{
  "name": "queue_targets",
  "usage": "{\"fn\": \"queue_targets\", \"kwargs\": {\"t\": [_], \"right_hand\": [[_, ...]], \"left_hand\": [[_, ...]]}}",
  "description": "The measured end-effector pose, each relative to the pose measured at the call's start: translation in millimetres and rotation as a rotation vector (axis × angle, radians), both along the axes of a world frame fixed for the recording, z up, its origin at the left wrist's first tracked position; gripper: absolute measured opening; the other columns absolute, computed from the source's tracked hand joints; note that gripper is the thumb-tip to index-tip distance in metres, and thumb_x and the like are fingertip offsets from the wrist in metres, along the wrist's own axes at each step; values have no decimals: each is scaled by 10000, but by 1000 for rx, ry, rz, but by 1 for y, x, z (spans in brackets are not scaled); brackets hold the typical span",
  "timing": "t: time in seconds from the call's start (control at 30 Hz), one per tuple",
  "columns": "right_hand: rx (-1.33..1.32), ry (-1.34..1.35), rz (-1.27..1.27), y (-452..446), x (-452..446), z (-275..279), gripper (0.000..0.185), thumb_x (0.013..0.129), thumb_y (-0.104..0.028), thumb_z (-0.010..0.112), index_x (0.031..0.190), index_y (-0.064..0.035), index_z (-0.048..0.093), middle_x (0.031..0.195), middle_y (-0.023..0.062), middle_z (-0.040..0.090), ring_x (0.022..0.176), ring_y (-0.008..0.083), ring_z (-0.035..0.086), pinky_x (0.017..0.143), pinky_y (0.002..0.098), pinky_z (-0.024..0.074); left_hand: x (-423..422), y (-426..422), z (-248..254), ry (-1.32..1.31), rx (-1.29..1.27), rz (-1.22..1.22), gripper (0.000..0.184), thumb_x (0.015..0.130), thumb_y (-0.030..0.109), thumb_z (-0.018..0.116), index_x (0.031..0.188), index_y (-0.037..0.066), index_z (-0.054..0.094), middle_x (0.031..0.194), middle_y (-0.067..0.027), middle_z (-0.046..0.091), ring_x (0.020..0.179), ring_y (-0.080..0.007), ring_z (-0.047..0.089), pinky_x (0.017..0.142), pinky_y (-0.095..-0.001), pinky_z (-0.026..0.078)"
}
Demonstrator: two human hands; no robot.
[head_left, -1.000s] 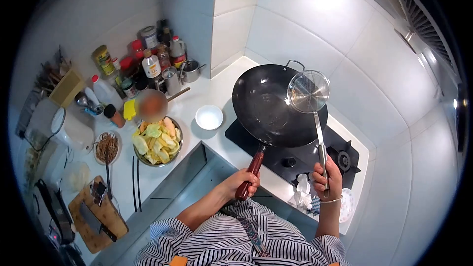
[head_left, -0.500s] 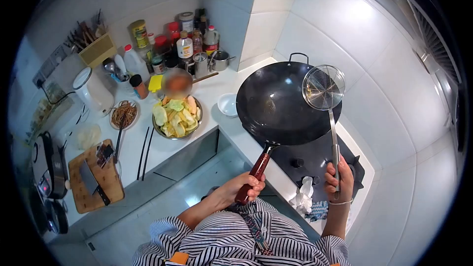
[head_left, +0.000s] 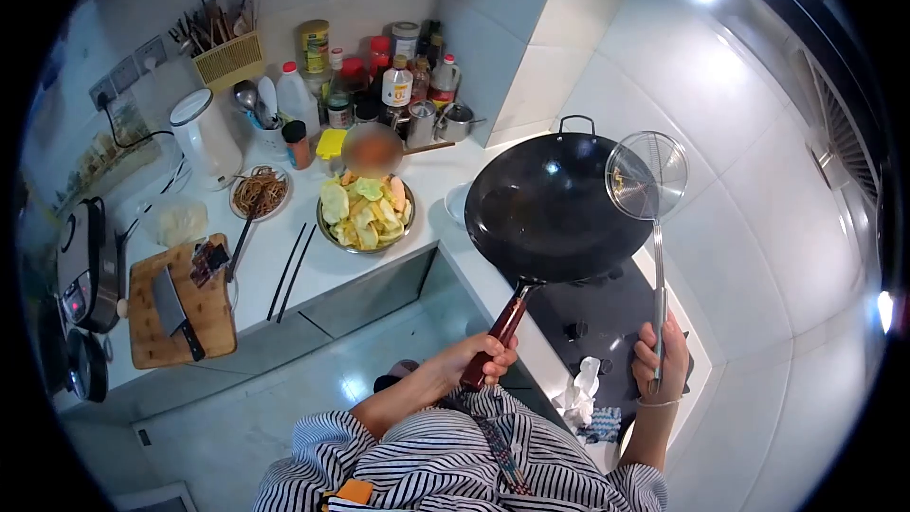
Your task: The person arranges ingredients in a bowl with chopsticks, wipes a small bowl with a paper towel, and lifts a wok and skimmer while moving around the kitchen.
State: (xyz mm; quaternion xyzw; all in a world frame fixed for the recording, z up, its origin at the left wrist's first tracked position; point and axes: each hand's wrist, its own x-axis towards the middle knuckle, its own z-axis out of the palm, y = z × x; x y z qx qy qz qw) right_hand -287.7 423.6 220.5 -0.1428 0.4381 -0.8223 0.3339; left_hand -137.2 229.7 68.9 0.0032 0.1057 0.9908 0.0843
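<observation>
My left hand [head_left: 488, 358] is wrapped round the dark red handle of a black wok [head_left: 555, 209], which is above the black stove [head_left: 607, 322]. The wok's dark inside shows a few glints. My right hand [head_left: 661, 353] grips the metal handle of a wire strainer [head_left: 646, 175]. The strainer's round mesh overlaps the wok's right rim in view, with small bits on the mesh; whether the two touch I cannot tell. Part of a white bowl [head_left: 456, 203] shows behind the wok's left edge.
Left of the wok stand a bowl of cut yellow-green pieces [head_left: 365, 213], black chopsticks [head_left: 291, 272] and a plate of brown strips [head_left: 260, 192]. A cleaver [head_left: 172, 308] lies on a wooden board [head_left: 213, 327]. Bottles [head_left: 397, 85] line the back. Crumpled tissue [head_left: 578, 393] lies near the stove's front edge.
The view has swung left, showing more of the left counter and floor. The wok now covers much of the white bowl. Both hands keep their grips.
</observation>
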Motion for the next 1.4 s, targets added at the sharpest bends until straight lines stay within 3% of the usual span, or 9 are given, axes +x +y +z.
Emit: {"fn": "queue_targets", "kwargs": {"t": [0.07,0.77,1.2,1.27,1.4], "right_hand": [[2,42,1,-2,1,1,420,881,-159,393,1257,-32,256,687,55,403,414,49,345,281,141,283],[26,46,-14,-30,6,5,273,894,-160,389,1144,-66,330,700,46,393,419,36,364,275,130,299],[31,81,-12,-32,3,6,259,896,-158,384,1121,-46,323,695,47,384,415,34,356,274,130,296],[7,49,0,-30,-2,3,402,883,-147,406,1236,-34,251,699,68,404,417,54,365,271,144,302],[14,51,-10,-33,1,6,385,884,-149,407,1222,-35,262,697,70,402,414,55,367,266,145,295]], "left_hand": [[0,-1,-6,49,-7,-33,220,743,122,514,937,57,434,666,3,431,486,-47,447,444,-202,444],[-6,-13,-23,62,93,-61,245,736,113,497,966,50,440,655,4,414,452,-34,427,427,-191,442],[-7,-15,-20,102,126,-50,242,734,96,481,966,41,439,643,6,413,453,-33,437,426,-190,450],[-7,-15,-19,69,106,-35,238,736,99,477,964,41,439,628,9,407,446,-30,434,415,-181,453],[-8,-15,-20,72,120,-34,230,738,101,475,957,41,439,617,12,402,441,-28,434,404,-177,453]]}}
